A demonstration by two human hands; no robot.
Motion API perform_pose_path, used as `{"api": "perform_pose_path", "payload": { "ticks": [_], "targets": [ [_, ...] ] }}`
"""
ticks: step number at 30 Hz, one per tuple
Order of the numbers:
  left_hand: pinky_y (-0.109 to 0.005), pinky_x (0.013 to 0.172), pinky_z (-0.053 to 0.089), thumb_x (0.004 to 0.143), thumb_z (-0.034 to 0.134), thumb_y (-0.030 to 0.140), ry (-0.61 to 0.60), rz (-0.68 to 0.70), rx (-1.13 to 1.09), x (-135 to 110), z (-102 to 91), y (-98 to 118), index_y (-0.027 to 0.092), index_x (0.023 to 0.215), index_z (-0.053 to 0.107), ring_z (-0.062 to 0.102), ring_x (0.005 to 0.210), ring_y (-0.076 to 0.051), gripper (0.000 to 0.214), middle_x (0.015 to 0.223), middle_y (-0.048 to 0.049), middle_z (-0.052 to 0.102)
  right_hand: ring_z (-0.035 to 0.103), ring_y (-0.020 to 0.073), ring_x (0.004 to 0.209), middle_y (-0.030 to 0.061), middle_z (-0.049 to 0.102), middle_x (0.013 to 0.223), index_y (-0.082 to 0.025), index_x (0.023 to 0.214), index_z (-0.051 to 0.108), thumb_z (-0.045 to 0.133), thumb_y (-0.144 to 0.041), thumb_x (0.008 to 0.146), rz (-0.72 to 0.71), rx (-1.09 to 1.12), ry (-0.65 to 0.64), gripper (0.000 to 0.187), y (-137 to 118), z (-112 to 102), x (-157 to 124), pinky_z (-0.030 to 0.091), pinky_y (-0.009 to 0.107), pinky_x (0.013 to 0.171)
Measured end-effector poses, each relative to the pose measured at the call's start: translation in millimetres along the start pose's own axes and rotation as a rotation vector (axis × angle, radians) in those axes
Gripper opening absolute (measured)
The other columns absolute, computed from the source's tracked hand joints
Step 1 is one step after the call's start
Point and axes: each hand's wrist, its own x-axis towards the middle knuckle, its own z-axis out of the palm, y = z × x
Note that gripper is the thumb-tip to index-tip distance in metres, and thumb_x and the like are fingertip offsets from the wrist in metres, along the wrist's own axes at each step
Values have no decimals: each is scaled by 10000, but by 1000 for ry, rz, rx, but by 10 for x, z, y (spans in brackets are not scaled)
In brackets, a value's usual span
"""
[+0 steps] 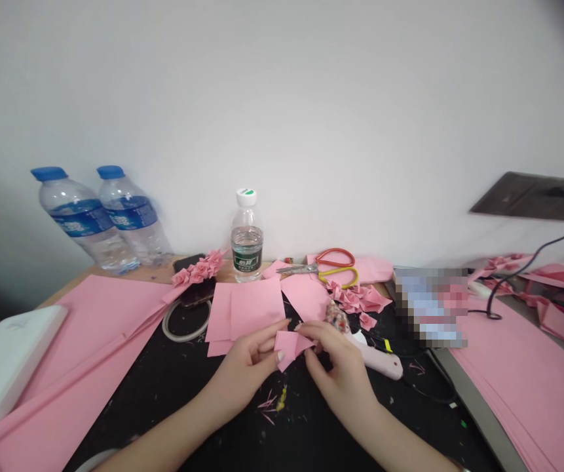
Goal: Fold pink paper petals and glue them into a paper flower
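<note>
The left hand [242,367] and right hand [340,377] sit close together at lower centre of the frame, above a black desk mat [164,393]. Between them is a small folded piece of pink paper [289,347]. The right hand pinches its right corner between thumb and fingers, while the left hand's fingers press against its left side.

Just above the hands, a pile of loose pink paper squares [245,314] lies on the mat, with another pink sheet [304,295] beside it. To the right are a cluster of folded pink paper petals [355,298] and a pink glue gun [377,359], which lies just beyond the right hand. A small patterned packet [337,316] lies between the petals and the glue gun. Scissors with red and yellow handles [318,269] rest on pink paper at the far edge of the desk [149,272].

Farther left are a strip of pink paper flowers [198,270], lying across a dark phone [188,278], and a clear plastic ring [186,322]. Two blue-capped water bottles [82,219] lean against the wall at upper left, and a green-capped bottle [247,236] stands at centre. Large pink sheets [85,347] cover the lower left, and more [522,387] are stacked at lower right. A pixelated object [432,307] sits right of centre.
</note>
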Motion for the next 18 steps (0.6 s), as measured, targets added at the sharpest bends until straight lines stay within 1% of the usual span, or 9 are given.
{"api": "perform_pose_path", "payload": {
  "ticks": [4,6,8,10,13,18],
  "targets": [
    [-251,712,449,716,684,235,-5,-62,-116,-4,1,17,205,1205,549,582,767,-145,508,859,-25,671,593,196,949,78,641,994,-194,965,633,476,-44,802,-49,66,33,272,-42,-32,7,476,322,831],
    [-261,737,458,712,694,246,-20,-96,-176,-21,5,20,210,1162,584,583,773,-141,465,835,-21,664,595,192,934,72,641,982,-201,949,638,483,-50,806,-58,104,32,259,-62,-36,5,472,320,828],
    [-278,764,468,713,697,261,-53,-125,-203,-41,12,22,186,1087,639,582,784,-145,386,813,-32,659,597,192,920,66,642,966,-204,937,639,494,-52,801,-50,129,31,250,-72,-29,0,473,319,816],
    [-289,768,480,721,691,270,-85,-138,-201,-57,19,26,162,1019,675,576,763,-138,317,794,-40,651,594,194,928,65,641,971,-205,947,636,503,-35,778,-29,136,31,274,-68,-14,-7,470,322,821],
    [-304,746,505,741,672,273,-96,-139,-180,-68,30,39,166,1002,680,563,738,-126,282,790,-34,634,595,196,937,66,644,977,-202,937,634,513,-15,748,3,123,39,292,-46,9,-10,469,324,828],
    [-334,734,528,757,650,300,-99,-129,-151,-79,47,66,171,1001,677,568,774,-146,278,826,-42,630,613,192,896,62,651,948,-196,848,631,541,-21,730,-29,74,50,229,-35,5,1,486,312,792]
  ]
}}
